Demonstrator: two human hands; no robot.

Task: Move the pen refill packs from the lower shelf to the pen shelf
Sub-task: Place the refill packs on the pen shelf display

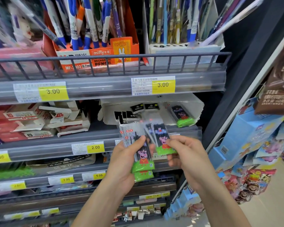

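Left hand (121,163) clamps a fanned stack of refill packs (142,154) chest-high before the shelves; right hand (185,154) pinches one pack (162,141), likely gathering them to lift to the pen shelf (105,69) above.

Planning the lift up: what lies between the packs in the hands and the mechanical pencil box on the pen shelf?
In the head view: the torn white carton holding one more pack, then the price rail and wire fence.

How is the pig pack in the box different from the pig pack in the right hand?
The pack in the box lies untouched in the white box; the pack in the right hand is held up, pinched by the right hand. The boxed one looks smaller, being farther back. Both show a pig over green.
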